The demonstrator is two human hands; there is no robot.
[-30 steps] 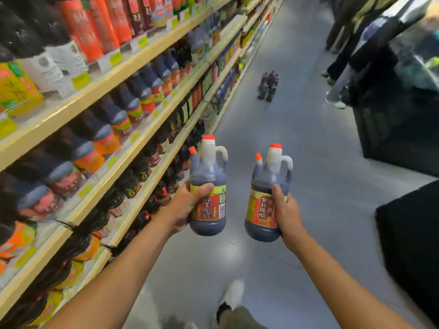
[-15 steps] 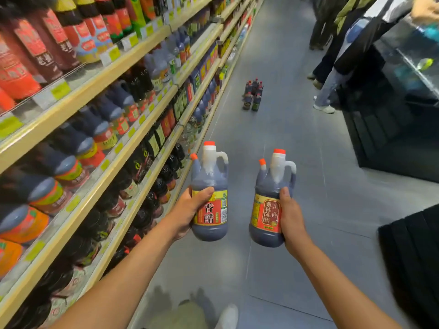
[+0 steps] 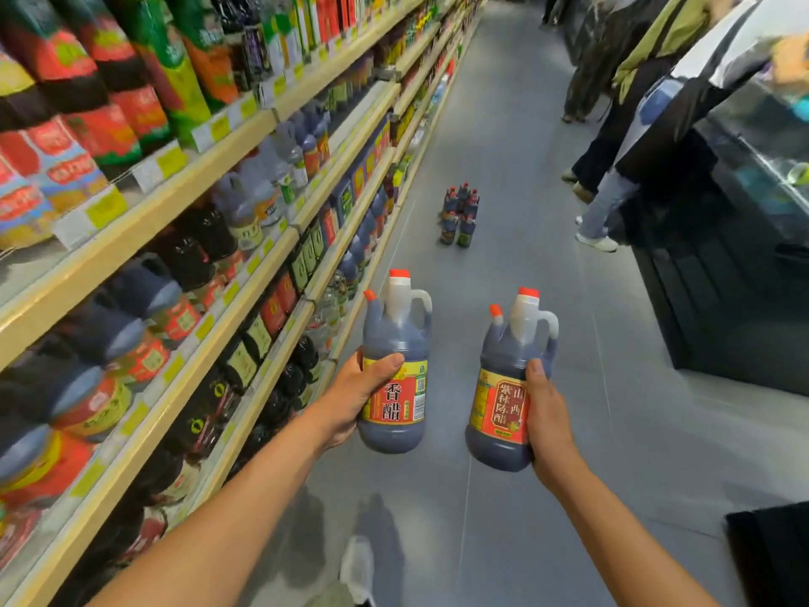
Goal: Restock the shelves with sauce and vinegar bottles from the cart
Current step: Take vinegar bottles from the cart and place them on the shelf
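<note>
I hold two dark vinegar jugs upright over the aisle floor, each with a red cap, a white neck and handle and a red-and-yellow label. My left hand (image 3: 357,394) grips the left vinegar jug (image 3: 394,343) around its middle. My right hand (image 3: 545,420) grips the right vinegar jug (image 3: 508,365) from its right side. The wooden shelves (image 3: 245,265) run along my left, packed with sauce and vinegar bottles. No cart is in view.
A cluster of several small dark bottles (image 3: 459,214) stands on the grey floor ahead. People (image 3: 630,138) stand at the right by a dark display counter (image 3: 722,278). A dark object (image 3: 775,558) sits at the lower right. My shoe (image 3: 357,567) shows below.
I have walked forward along the aisle: the shelves slid past on the left and the floor bottles came nearer. Both jugs stay in my hands, slightly further apart.
</note>
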